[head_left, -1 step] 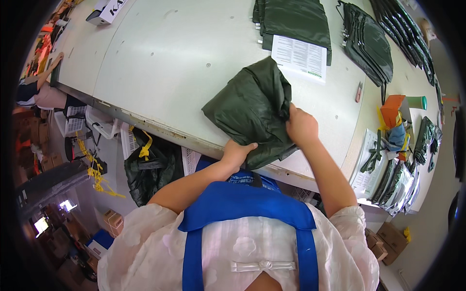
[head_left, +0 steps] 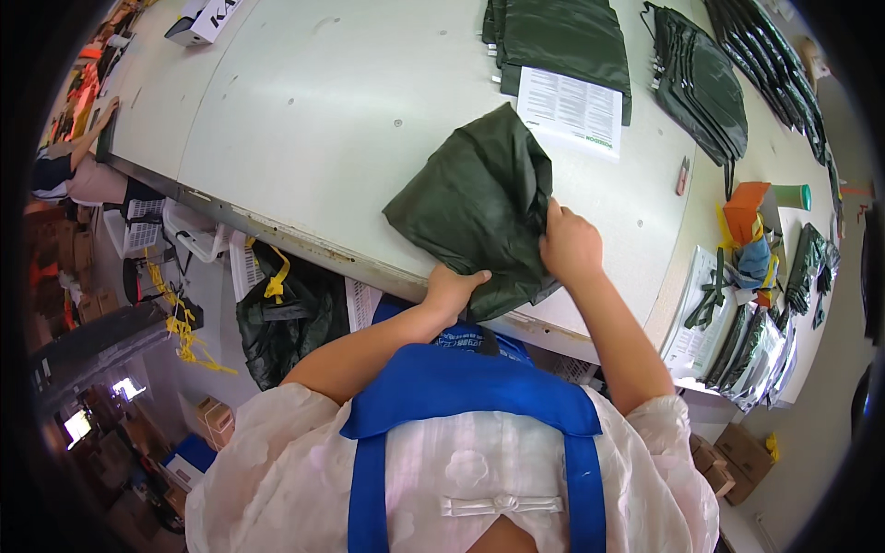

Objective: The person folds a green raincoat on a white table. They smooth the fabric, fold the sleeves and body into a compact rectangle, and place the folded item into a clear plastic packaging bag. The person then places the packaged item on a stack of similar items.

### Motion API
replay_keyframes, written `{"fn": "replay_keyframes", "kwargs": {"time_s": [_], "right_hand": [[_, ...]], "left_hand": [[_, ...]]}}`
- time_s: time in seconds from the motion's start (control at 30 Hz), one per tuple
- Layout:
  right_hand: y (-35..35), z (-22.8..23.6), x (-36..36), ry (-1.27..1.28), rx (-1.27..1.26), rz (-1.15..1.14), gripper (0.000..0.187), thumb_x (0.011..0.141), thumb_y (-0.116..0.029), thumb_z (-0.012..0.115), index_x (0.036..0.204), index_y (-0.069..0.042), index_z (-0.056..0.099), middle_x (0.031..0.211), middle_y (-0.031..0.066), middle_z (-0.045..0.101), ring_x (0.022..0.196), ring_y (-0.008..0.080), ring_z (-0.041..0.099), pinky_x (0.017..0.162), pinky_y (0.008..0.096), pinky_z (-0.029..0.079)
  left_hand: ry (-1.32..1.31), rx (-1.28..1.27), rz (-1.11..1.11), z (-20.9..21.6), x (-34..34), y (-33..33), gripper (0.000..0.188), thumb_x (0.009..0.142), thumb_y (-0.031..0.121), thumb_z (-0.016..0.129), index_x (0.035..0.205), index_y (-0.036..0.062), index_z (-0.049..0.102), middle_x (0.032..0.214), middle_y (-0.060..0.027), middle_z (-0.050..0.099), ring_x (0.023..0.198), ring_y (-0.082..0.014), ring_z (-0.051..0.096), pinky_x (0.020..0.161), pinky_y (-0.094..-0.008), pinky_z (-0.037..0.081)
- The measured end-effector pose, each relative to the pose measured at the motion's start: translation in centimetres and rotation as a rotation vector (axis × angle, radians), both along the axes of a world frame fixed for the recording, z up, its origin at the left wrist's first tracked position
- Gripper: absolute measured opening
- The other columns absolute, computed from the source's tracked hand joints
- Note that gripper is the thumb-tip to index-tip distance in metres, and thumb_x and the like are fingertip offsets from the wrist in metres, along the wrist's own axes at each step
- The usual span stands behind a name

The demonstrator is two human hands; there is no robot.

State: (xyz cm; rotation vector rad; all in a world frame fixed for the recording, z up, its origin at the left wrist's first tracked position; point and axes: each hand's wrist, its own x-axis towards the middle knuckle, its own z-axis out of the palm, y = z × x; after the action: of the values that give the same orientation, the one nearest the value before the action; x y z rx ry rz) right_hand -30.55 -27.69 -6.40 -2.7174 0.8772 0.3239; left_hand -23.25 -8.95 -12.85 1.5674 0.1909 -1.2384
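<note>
A dark green fabric bag (head_left: 470, 203) lies bunched and creased at the table's near edge, one corner pointing away from me. My left hand (head_left: 452, 288) grips its lower left edge, the thumb on top and the other fingers hidden beneath. On the right side, my right hand (head_left: 572, 241) is closed on a fold of the bag, its fingertips partly hidden by the cloth. Just beyond the bag is a printed white sheet (head_left: 572, 111), partly lying on a stack of flat dark green bags (head_left: 567, 41).
More dark drawstring bags (head_left: 696, 88) lie at the far right. Small red-handled snips (head_left: 682, 175) rest on the pale table (head_left: 304, 147). Along the right edge are an orange box (head_left: 749, 212) and plastic-wrapped packs (head_left: 751, 355). Another person's arm (head_left: 92, 138) rests at the far left edge.
The bag's far corner has shifted slightly left and its upper right folds look smoother. My right hand has moved slightly left; my left hand stays almost where it was.
</note>
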Motion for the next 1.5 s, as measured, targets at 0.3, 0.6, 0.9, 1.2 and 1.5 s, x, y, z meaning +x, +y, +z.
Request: {"fn": "replay_keyframes", "kwargs": {"time_s": [0.3,0.6,0.9,1.2,1.5], "right_hand": [[6.8,1.9,-0.3,0.204,-0.042,0.217,0.119,0.055,-0.064,0.075,0.135,0.014,0.033,0.138,0.031,0.036,0.126,0.044,0.036,0.105,0.0646,0.019],[6.3,-1.3,-0.6,0.107,-0.158,0.265,0.08,0.063,-0.026,0.071,0.127,0.013,0.041,0.125,0.0252,0.048,0.113,0.0354,0.05,0.099,0.0458,0.035],[7.4,7.3,1.7,-0.045,0.107,0.528,0.061,0.057,-0.019,0.073,0.108,0.004,0.048,0.082,0.0153,0.061,0.078,0.0339,0.061,0.078,0.0398,0.046],[7.3,7.1,-3.7,0.148,0.64,-0.003,0.078,0.065,-0.024,0.074,0.133,-0.01,0.038,0.095,0.02,0.063,0.09,0.0399,0.062,0.077,0.0446,0.049],[2.1,5.2,-9.7,-0.027,0.381,-0.509,0.076,0.064,-0.022,0.077,0.128,-0.005,0.041,0.103,0.021,0.062,0.096,0.0405,0.06,0.08,0.0448,0.048]], "left_hand": [[0.454,-0.138,-0.134,1.6,0.7,-0.4,0.022,0.091,0.025,0.052,0.104,0.0088,0.059,0.099,-0.0039,0.062,0.087,-0.0139,0.058,0.065,-0.025,0.042],[0.326,-0.207,-0.677,4.9,3.0,1.9,0.047,0.095,0.036,0.054,0.128,0.0021,0.049,0.123,-0.0063,0.053,0.112,-0.0156,0.05,0.092,-0.0307,0.044],[0.055,-0.435,-0.44,6.6,18.1,0.3,0.057,0.077,0.011,0.073,0.129,0.0035,0.05,0.117,-0.0097,0.058,0.103,-0.0208,0.057,0.094,-0.0338,0.046],[0.183,-0.584,-0.614,1.3,14.1,5.5,0.03,0.082,0.003,0.061,0.112,0.0027,0.059,0.119,-0.0105,0.06,0.114,-0.0185,0.053,0.102,-0.0321,0.037],[-0.998,0.146,-0.367,-0.1,19.2,-25.0,0.083,0.067,0.033,0.082,0.125,-0.0066,0.036,0.13,-0.026,0.046,0.115,-0.0376,0.051,0.093,-0.0413,0.048]]}}
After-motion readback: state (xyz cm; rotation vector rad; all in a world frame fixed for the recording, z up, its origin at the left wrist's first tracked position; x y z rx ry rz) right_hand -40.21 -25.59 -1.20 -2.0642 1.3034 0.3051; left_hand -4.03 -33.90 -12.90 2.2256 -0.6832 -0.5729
